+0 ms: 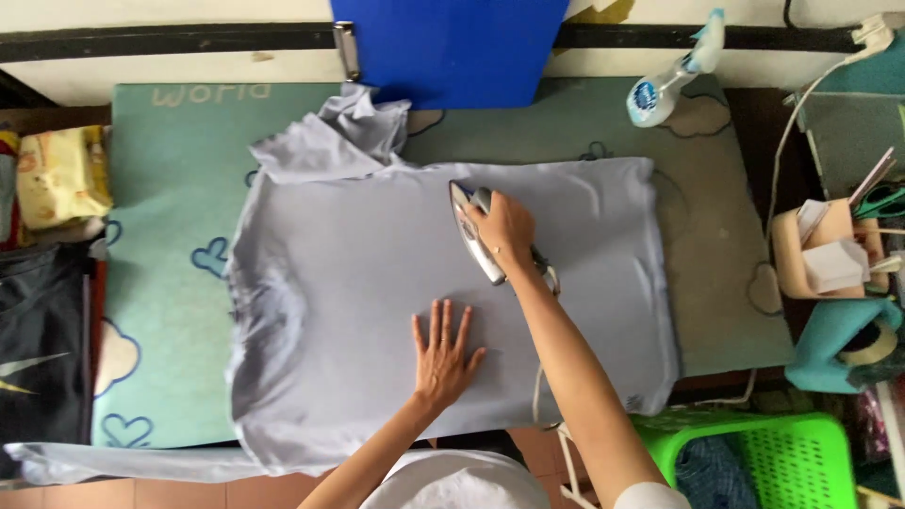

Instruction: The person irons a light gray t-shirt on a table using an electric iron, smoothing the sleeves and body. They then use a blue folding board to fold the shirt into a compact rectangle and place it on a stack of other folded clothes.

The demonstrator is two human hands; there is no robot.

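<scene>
Two hands work a pale shirt (pixel 358 283): left hand (pixel 443 353) flat, fingers spread. Right hand (pixel 504 226) grips the iron (pixel 476 240), mid-pressing; smooth strokes seem needed.

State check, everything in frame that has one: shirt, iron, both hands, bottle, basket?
Pale T-shirt: spread flat on the mat, one sleeve bunched at top.
Iron: on the shirt, held.
Right hand: closed around the iron's handle.
Left hand: open, palm flat on the shirt.
Spray bottle: lying on its side at the mat's top edge.
Green basket: holds dark cloth.
</scene>
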